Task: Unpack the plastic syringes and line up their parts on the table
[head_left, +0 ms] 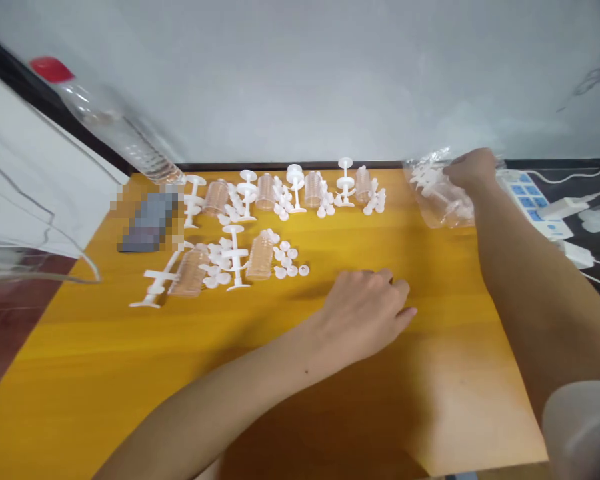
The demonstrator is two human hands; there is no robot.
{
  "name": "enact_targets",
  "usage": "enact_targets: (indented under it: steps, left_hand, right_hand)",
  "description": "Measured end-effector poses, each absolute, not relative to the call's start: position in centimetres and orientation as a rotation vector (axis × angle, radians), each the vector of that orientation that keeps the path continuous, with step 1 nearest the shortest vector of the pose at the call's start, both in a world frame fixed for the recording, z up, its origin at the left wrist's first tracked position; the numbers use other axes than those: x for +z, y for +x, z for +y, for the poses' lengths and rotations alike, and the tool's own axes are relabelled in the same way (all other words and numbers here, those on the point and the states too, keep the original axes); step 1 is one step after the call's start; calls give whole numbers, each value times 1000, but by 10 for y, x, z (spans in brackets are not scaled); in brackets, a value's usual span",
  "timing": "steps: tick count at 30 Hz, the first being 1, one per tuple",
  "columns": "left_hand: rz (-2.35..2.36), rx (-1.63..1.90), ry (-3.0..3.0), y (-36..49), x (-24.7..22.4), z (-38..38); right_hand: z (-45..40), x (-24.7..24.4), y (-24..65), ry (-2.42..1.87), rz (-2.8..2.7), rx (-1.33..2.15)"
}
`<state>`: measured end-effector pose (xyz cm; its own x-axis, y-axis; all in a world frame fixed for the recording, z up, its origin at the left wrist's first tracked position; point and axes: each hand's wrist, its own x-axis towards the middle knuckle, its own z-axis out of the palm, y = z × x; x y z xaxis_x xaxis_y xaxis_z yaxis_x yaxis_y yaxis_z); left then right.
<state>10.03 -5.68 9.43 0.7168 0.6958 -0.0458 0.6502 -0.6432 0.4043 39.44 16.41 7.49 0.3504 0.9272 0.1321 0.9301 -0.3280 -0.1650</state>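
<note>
A bare stretch of yellow-brown wooden tabletop lies nearest. Over it reaches the left hand, back upward, its fingers loosely bent and slightly parted, with nothing showing in them; whether it touches the wood I cannot tell. A white sleeve covers part of the right arm.

Beyond the left hand, to its left, is the front row of plastic parts: two white plungers, the nearer one slanting, two clear ribbed barrels, and small white nozzles clustered beside each barrel. A dark flat object, pixelated, lies left of the rows.

The back row repeats this in four sets, each with a plunger, a barrel and a heap of nozzles. Well to its right, a clear plastic bag with white pieces inside lies near the wall. The right hand touches its upper edge; whether the fingers pinch it I cannot tell. Beside the bag sits a white-and-blue power strip with a white plug. At far left, a clear bottle with a red cap stands by the grey wall.
</note>
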Motion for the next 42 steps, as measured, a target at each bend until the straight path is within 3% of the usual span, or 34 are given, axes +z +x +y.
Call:
enact_targets:
  steps: [5,9,15,17,21,24,29,37,42]
  left_hand:
    - [1109,214,2412,86,88,-59]
    - [1118,442,2068,71,83,-57]
    - [851,653,909,56,75,-61]
    - [815,660,774,52,68,-76]
    - [929,703,862,32,44,-116]
    - [928,653,924,9,28,-140]
    - [974,666,931,-18,15,-161]
    - [1300,801,1081,-45,-1,-167]
    - [1658,1077,1727,-44,8,-179]
  right_hand:
    - [142,88,391,-2360,-1406,149]
    - [101,104,377,-2056,-1394,104]
    - [-51,82,312,-1468,-1706,-315]
    - [-108,58,289,-1306,-1958,-258]
    - [-189,23,255,-991,-2279,-60]
    - [-211,19,236,-1031,-2283,-28]
    - [-195,18,214,-1381,-2402,-51]
    - [-173,10,230,-1387,-2502,-11]
    - [-168,9,237,-1364,-2498,24]
